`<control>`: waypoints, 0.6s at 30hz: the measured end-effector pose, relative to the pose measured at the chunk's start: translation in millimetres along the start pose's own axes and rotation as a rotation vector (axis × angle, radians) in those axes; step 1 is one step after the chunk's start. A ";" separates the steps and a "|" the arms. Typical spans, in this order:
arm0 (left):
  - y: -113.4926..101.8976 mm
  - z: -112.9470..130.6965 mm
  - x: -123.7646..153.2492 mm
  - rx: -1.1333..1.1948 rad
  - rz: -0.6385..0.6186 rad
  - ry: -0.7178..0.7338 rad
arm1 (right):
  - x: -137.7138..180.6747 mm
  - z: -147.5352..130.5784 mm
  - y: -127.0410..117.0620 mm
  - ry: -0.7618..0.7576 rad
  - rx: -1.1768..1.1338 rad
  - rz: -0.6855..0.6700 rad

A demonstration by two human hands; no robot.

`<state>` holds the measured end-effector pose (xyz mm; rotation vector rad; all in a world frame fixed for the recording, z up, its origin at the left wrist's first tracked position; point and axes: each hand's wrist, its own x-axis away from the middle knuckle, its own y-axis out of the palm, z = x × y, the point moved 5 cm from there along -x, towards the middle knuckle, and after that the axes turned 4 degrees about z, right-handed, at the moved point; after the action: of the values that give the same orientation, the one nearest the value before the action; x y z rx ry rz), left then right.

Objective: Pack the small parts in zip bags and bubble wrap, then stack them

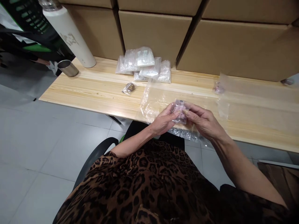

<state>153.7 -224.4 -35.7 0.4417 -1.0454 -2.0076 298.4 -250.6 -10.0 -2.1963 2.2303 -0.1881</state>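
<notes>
Between both hands, above the table's front edge, is a small clear plastic packet [179, 116] with something pink or lilac inside. My left hand [163, 120] grips its left side, thumb across the front. On the right side, my right hand [201, 119] pinches the packet with thumb and fingers. Below and behind the hands, a large clear plastic sheet or bag [161, 96] lies on the wooden table [93, 90], partly hanging over the front edge. A small wrapped brown item [129, 88] rests left of the sheet.
Several clear plastic packs [144, 63] are piled against stacked cardboard boxes [154, 34] at the back. A steel cup [68, 68] and a tall white bottle [70, 35] stand at the left end. A small pinkish packet [218, 88] lies to the right, by more clear plastic [259, 102].
</notes>
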 end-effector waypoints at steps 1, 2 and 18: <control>1.0 -0.5 0.7 0.001 -0.017 -0.009 | 1.7 -2.6 1.2 0.013 -0.001 -0.009; 1.9 -0.9 1.4 0.000 -0.030 -0.014 | 3.5 -6.1 2.5 0.012 0.007 -0.017; 7.0 13.0 8.8 -0.316 -0.064 0.095 | 3.8 -24.5 -1.6 0.057 0.025 0.026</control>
<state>143.9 -226.9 -21.8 0.3994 -0.6476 -2.1395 297.7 -252.4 14.8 -2.1747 2.2711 -0.2803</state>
